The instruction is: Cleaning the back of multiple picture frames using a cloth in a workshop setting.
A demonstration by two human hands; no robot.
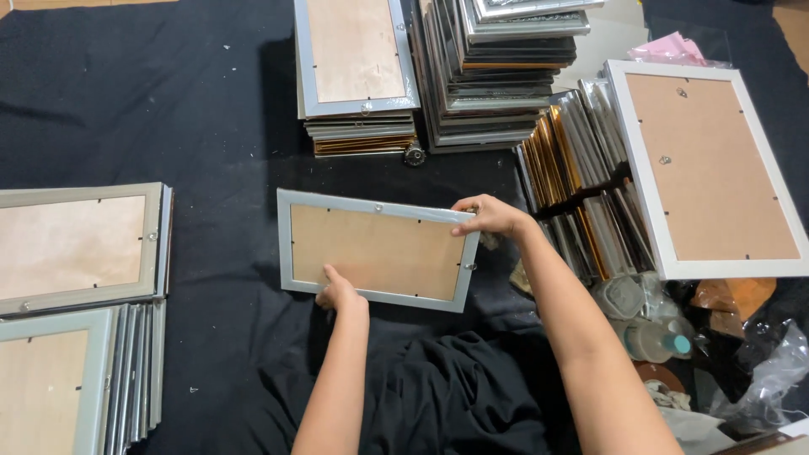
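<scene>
**A:** Black cloth [168,109] covers the whole work surface, right?

**B:** Yes. From my remote view, left hand [340,293] grips the near long edge of the silver frame [377,250], thumb on top, other fingers hidden beneath. Right hand [491,216] pinches the far right corner, fingers curled over the rim. I read it as a two-point hold, opposite edges, so it stays steady.

**A:** Where's the frame, and which way up?

**B:** Centre of the cloth, face down, brown backing board showing. Long axis runs left to right, right end tipped slightly toward me. Whether it lies flat or is lifted, can't tell.

**A:** Outward?

**B:** Two frame stacks [438,76] beyond it, frames on edge in rows [581,168] to the right with a large white frame [708,168] lying across them, flat frames [80,244] far left, plastic bottle [653,339] near right.
</scene>
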